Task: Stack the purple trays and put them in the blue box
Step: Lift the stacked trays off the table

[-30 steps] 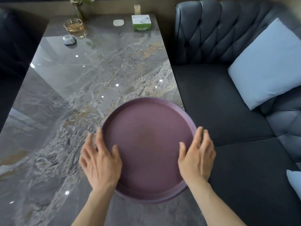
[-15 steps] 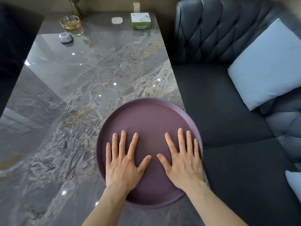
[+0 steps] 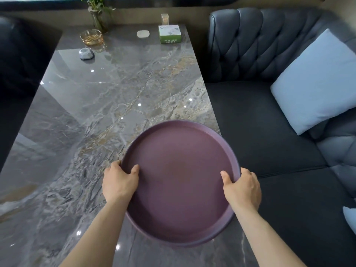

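Table (image 3: 107, 116): long grey marble top, glossy, with ceiling lights mirrored in it; fills the left and centre of the view.

Sofa (image 3: 269, 132): dark tufted leather, along the table's right side.

Cushion (image 3: 316, 81): pale blue, leaning on the sofa back, tilted.

Tray (image 3: 179, 182): round, purple, low rim, nothing in it. At the near right part of the table, its right edge over the table's edge toward the sofa. A second rim line shows below its near edge, so it may sit on another tray; cannot tell for sure. Whether it rests on the table or is lifted clear cannot be told.

Left hand (image 3: 119, 182): closed on the tray's left rim, thumb inside on the tray floor, fingers curled round the outside. Bare forearm runs to the bottom edge.

Right hand (image 3: 242, 187): closed on the tray's right rim in the same way, thumb inside, fingers under the outer edge.

Box (image 3: 169, 34): small, green and white, at the far end of the table.

Glass dish (image 3: 92, 38): amber, far left, just beside a vase (image 3: 98, 18) with green stems.

Grey lump (image 3: 85, 53): small, rounded, near the dish.

White pad (image 3: 143, 33): small, flat, left of the box.

Clear holder (image 3: 165, 19): small, upright, behind the box.
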`<action>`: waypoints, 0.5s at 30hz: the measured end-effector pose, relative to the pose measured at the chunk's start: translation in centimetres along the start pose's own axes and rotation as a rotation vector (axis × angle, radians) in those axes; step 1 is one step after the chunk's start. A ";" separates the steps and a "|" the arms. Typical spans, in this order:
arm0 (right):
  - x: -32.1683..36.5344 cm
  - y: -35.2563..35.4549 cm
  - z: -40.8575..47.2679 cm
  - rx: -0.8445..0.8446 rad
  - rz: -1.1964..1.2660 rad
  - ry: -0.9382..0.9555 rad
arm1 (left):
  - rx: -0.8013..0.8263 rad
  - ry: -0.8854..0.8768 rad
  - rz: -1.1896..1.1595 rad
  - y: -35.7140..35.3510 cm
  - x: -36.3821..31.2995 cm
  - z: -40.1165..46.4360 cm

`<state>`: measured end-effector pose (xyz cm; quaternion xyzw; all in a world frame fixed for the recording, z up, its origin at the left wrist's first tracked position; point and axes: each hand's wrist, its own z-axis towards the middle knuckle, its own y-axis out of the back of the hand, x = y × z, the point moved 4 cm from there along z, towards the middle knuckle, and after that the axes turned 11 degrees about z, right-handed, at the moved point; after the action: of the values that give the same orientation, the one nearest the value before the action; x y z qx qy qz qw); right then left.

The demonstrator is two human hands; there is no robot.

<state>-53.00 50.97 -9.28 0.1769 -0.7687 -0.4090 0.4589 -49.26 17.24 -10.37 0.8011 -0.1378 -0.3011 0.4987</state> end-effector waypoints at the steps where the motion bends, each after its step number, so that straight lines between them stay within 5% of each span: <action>1: 0.0 0.0 0.0 0.005 0.018 -0.020 | 0.029 0.026 -0.029 -0.1 0.0 0.2; 15: 1.9 4.9 -1.8 0.139 0.053 0.054 | 0.038 0.044 -0.149 2.9 2.2 -4.4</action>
<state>-52.00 51.83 -3.92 0.1986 -0.7871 -0.3373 0.4767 -44.56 17.93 -7.16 0.8249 -0.0725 -0.3169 0.4626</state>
